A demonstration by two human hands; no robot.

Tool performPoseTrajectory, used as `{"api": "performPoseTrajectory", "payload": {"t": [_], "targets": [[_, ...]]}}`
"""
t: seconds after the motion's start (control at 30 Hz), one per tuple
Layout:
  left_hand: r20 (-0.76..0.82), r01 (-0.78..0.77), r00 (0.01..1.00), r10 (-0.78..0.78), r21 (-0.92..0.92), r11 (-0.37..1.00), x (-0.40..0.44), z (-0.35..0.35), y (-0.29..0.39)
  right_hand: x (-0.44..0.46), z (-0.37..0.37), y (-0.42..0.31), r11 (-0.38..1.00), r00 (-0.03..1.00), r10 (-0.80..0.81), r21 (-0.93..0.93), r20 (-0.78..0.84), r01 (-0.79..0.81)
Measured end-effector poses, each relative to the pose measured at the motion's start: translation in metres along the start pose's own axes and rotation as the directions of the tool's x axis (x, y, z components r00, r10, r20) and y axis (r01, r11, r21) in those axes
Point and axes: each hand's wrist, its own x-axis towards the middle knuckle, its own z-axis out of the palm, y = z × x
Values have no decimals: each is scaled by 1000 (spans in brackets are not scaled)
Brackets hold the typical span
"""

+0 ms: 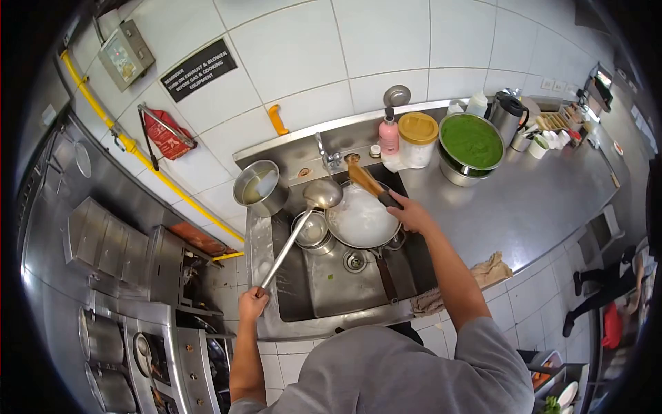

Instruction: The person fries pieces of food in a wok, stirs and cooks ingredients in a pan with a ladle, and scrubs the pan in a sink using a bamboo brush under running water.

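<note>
My left hand [253, 303] is wrapped round the end of a long-handled metal ladle [283, 252], whose bowl is over the back left of the sink [331, 290]. In my right hand [412, 212] is the black handle of a wooden-coloured brush or spatula [365, 181]; its exact kind is unclear. Below it a round pan [362, 221] with whitish, cloudy liquid lies in the sink. Small metal pots [314, 234] stand left of the pan, partly under the ladle. The faucet [327, 153] rises behind them.
A metal pot [261, 188] sits at the sink's left rim. Right of the sink are a pink bottle [389, 134], a yellow-lidded tub [418, 138] and a bowl of green stuff [472, 143]. Cloths [489, 270] lie on the front edge. Another person [607, 283] stands far right.
</note>
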Motion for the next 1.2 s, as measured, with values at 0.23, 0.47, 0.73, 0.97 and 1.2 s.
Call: {"api": "performPoseTrajectory", "payload": {"t": [0.23,0.47,0.73,0.97,1.2], "targets": [[25,-43,998,49,-217,975,24,17,-37,-18,35,-2,913,976,128,364,176,-185],[55,-28,998,37,-155,987,27,4,-15,-35,37,-18,863,997,40,505,-64,-2],[8,-14,1000,15,-119,993,15,8,32,-21,18,15,871,981,164,452,103,-193],[526,306,848,63,-583,753,-37,44,118,27,69,11,953,943,-244,-235,-225,191],[705,727,683,191,-683,-78,-83,45,163,38,82,9,946,968,-234,-207,96,249]]}}
